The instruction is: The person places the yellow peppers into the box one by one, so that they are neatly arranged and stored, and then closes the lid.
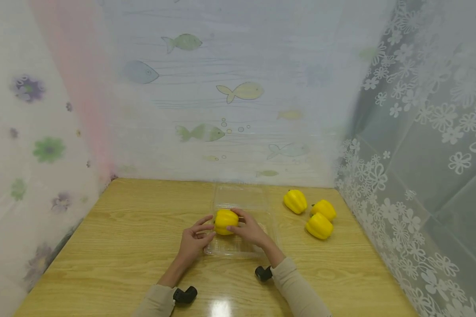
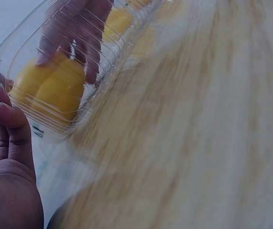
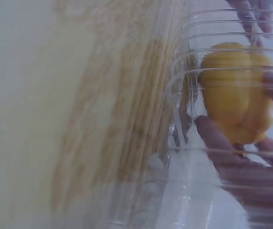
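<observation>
A yellow bell pepper sits within the left part of a clear plastic clamshell container. My right hand holds it from the right, thumb in front and fingers behind; the right wrist view shows these fingers around the pepper through the clear wall. On the left, my left hand has its fingers loosely spread beside the container's left edge and the pepper. In the left wrist view, its gently bent fingertips are at the container's corner; whether they press it is unclear.
The container's raised or folded-back lid lies toward the back wall. Three more yellow bell peppers, one farther back and two close together, lie on the wooden table to the right. Patterned curtains enclose the table's back and sides.
</observation>
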`<action>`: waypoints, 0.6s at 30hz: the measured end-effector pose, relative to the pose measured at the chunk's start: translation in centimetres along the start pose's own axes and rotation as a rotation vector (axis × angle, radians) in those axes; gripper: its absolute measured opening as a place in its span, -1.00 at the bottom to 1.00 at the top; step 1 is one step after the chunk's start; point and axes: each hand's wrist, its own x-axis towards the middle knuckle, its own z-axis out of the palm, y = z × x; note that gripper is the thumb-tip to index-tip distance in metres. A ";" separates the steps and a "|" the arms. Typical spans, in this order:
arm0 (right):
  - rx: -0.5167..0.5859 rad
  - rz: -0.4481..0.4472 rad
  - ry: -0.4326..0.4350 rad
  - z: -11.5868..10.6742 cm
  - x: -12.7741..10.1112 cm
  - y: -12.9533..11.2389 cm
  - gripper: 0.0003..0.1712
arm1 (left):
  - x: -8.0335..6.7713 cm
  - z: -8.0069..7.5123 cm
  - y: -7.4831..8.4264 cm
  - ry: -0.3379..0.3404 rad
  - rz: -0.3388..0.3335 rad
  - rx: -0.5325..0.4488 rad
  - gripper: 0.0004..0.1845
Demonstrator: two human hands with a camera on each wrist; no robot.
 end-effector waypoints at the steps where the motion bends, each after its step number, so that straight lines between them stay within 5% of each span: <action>1: 0.004 0.003 -0.002 0.0 0.0 0.0 -0.24 | 0.0 0.0 0.0 0.002 -0.001 0.003 -0.71; 18: 0.068 0.026 -0.005 -0.2 -0.2 0.0 -0.23 | 0.0 0.0 0.0 0.011 -0.008 0.009 -0.71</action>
